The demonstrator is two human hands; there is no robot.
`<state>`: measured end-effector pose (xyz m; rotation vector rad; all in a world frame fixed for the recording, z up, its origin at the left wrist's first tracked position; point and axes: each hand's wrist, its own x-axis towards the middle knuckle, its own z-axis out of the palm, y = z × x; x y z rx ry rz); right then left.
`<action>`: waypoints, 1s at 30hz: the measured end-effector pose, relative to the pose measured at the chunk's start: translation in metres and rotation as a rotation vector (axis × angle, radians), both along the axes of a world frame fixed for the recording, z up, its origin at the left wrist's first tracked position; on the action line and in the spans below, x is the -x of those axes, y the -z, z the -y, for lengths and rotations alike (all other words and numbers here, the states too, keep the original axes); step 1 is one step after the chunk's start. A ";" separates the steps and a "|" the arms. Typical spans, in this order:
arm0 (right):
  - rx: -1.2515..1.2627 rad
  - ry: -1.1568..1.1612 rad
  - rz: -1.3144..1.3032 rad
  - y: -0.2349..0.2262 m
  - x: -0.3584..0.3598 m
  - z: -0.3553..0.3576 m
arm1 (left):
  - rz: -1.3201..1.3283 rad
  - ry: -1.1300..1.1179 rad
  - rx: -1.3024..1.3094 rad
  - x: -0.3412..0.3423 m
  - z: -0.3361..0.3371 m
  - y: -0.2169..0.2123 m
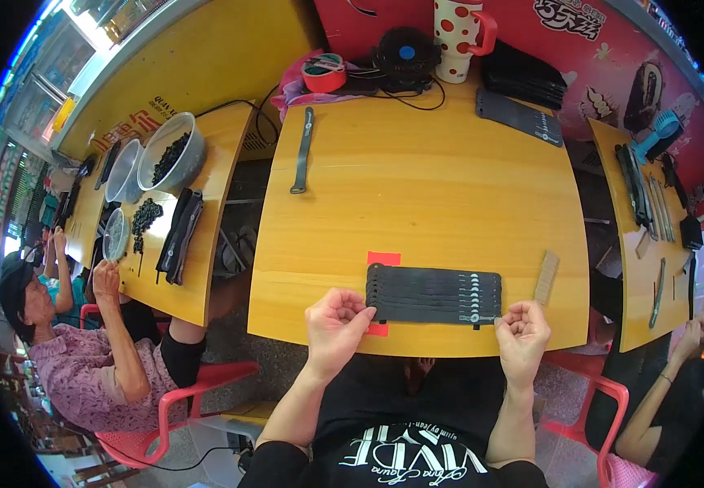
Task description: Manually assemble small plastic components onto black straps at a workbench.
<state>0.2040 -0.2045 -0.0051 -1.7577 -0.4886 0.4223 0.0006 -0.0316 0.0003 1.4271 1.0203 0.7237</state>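
Several flat black straps [429,294] lie overlapped in a stepped row near the table's front edge, with pale printed marks toward their right ends. My left hand [338,321] pinches the left end of the nearest strap between thumb and fingers. At that strap's other end, my right hand [523,332] is closed on its tip, the fingertips partly hiding it. Red tape pieces [384,259] show on the table by the row's left end. Just right of the row lies a narrow beige block [546,276].
A single dark strap [304,150] lies at the far left. At the back are a red tape roll [323,75], a black fan [406,55], a dotted tumbler [454,39] and stacked straps [519,118]. People sit at side tables; the left one holds tubs [193,154].
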 end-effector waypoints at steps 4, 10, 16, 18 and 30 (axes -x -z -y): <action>0.016 -0.004 0.000 -0.002 0.000 0.000 | 0.006 0.001 0.020 0.001 0.000 0.003; 0.015 0.002 -0.002 0.000 0.000 0.001 | -0.027 0.007 -0.023 0.000 0.001 0.005; 0.014 0.001 -0.019 -0.002 0.001 0.000 | -0.057 -0.004 -0.042 0.000 -0.002 0.006; 0.008 -0.002 -0.004 0.000 0.000 0.000 | -0.082 0.011 -0.021 -0.001 -0.003 0.000; 0.001 -0.006 0.084 0.003 -0.002 0.000 | -0.059 0.025 -0.012 -0.001 -0.005 -0.002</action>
